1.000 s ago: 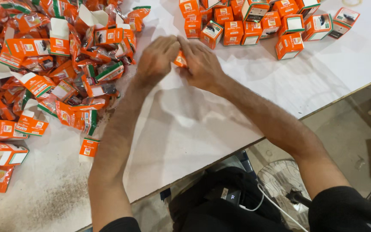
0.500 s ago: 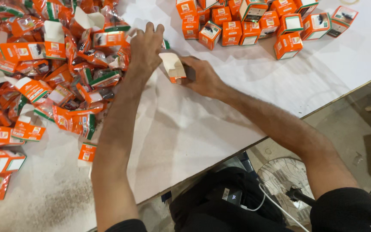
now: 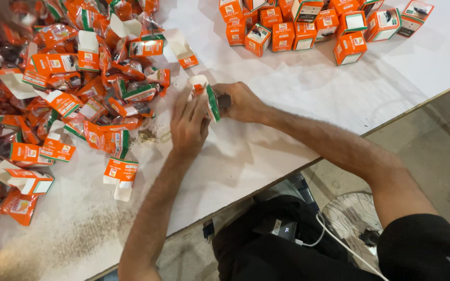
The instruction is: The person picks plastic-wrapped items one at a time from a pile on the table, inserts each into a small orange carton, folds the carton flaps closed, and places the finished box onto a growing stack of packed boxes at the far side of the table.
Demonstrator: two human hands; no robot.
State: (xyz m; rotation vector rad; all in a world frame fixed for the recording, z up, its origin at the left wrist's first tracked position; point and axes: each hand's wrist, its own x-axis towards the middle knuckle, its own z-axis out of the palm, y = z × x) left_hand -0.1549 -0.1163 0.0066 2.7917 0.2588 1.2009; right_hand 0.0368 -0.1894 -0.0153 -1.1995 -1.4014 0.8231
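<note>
Cardboard carton [image 3: 208, 99], orange and green, sits on the white tabletop [image 3: 298, 104] clasped between left hand [image 3: 188, 122] and right hand [image 3: 240, 101]. Judged light, thin-walled, crushable; grip the side panels, not the open flap.

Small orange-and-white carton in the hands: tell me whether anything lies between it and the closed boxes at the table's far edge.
Nothing visible does. The small orange-and-white carton, held between the left hand and right hand, faces bare white table up to the closed orange boxes.
</note>
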